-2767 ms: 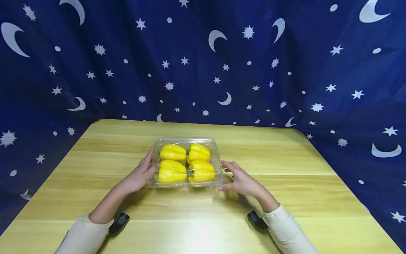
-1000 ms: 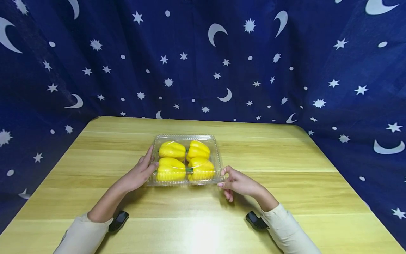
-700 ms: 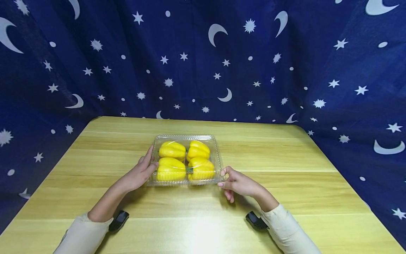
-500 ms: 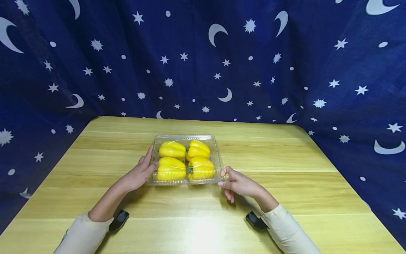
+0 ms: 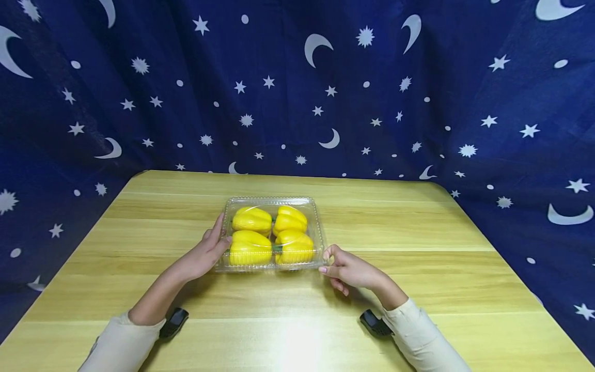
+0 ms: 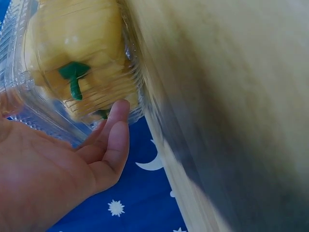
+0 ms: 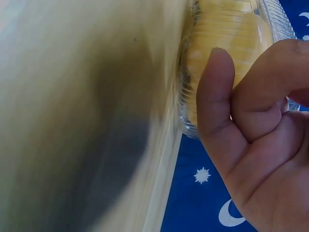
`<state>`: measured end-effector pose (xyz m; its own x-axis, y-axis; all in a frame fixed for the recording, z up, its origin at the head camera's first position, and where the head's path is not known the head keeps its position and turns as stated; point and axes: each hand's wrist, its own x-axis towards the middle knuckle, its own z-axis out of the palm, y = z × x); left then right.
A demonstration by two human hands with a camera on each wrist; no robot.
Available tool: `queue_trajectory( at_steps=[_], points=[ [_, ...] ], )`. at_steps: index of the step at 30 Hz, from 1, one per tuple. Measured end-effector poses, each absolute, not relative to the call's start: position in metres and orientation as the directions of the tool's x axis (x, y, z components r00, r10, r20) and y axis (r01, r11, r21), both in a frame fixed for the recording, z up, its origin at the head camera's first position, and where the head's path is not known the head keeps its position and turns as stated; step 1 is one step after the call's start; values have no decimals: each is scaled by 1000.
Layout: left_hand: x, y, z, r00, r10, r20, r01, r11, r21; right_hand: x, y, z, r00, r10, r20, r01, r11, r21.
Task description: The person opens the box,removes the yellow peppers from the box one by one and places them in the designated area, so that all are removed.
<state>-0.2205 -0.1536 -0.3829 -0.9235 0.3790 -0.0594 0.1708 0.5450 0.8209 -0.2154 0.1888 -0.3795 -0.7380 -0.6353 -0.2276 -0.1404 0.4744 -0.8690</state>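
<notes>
1. Thumb and forefinger of your right hand (image 5: pixel 352 268) pinch the near right corner of the box (image 5: pixel 313 222); a light touch should avoid bending it.
2. Your left hand (image 5: pixel 201 260) lies along the box's left side, fingers extended; press gently to steady it.
3. Peppers (image 5: pixel 251 244) sit inside the box, on the table (image 5: pixel 400 222).

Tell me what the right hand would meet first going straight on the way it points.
Most likely the clear plastic container: the right hand points at its near right corner and appears to pinch it, leaving little or no gap, though exact contact is hard to tell.
</notes>
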Motion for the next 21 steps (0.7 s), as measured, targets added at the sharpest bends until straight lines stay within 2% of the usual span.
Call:
queue_trajectory(
  at_steps=[10,21],
  points=[
    [-222,-153,-381,-926,369,-81,153,562,813,-217,184,-380,-761,-630,-156,-166,421,-892],
    [-221,-154,-381,-925,373,-77,160,565,809,-219,186,-379,-770,-607,-196,-140,461,-876]
  ],
)
